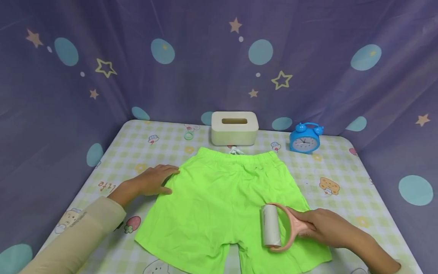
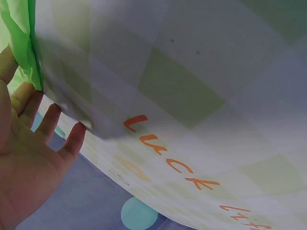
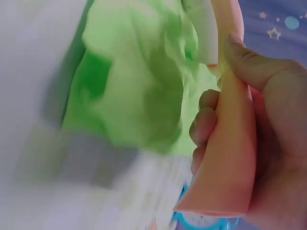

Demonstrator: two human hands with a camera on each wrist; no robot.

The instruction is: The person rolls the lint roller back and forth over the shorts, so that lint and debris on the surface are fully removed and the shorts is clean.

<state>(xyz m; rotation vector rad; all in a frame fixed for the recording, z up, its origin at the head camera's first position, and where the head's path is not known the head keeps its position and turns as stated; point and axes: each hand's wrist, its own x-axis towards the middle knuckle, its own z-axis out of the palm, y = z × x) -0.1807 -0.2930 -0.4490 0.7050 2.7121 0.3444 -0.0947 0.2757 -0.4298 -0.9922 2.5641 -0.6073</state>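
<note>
Bright green shorts (image 1: 219, 201) lie spread on the table, waistband toward the back. My right hand (image 1: 326, 227) grips the pink handle of a lint roller (image 1: 271, 226), whose white roll rests on the right leg of the shorts. In the right wrist view, fingers and thumb wrap round that lint roller's handle (image 3: 225, 148). At the left edge of the shorts, my left hand (image 1: 154, 180) touches the cloth with its fingertips. The left wrist view shows this hand (image 2: 36, 148) with its fingers spread, against the table and the green fabric (image 2: 24, 43).
A pale tissue box (image 1: 234, 129) stands at the back, behind the waistband. To its right is a blue alarm clock (image 1: 304, 139), to its left a small green ring (image 1: 188, 136). The checked tablecloth (image 1: 345, 163) ends at a purple curtain (image 1: 212, 57).
</note>
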